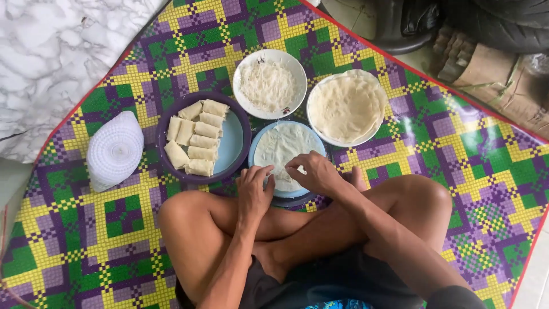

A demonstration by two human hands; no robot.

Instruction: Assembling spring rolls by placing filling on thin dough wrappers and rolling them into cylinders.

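From the head camera, looking straight down, a person sits cross-legged on a woven plastic mat [446,149] checked in yellow, green and purple, with both bare hands over a pale blue plate [260,140] just in front of the knees. A thin round white wrapper [283,143] lies flat on that plate. The left hand [254,191] rests at the near left edge of the wrapper, its grip loosely curled with the fingertips touching the sheet's rim; whether it pinches anything I cannot tell. The right hand [317,173] lies just beside it to the right, fingers bent down onto the near edge of the same wrapper, its grip half closed on the sheet rather than clamped around it. Beyond both hands, on the far side of the plate, stands a white bowl [245,86] of shredded white filling, and beyond the right hand a white plate [372,133] carries a stack of wrappers [346,107]. Left of the left hand, a purple plate [246,137] holds a cluster of finished pale rolls [197,138]. Further left, well apart from the hands, a white ribbed dome-shaped cover [114,150] sits on the mat.
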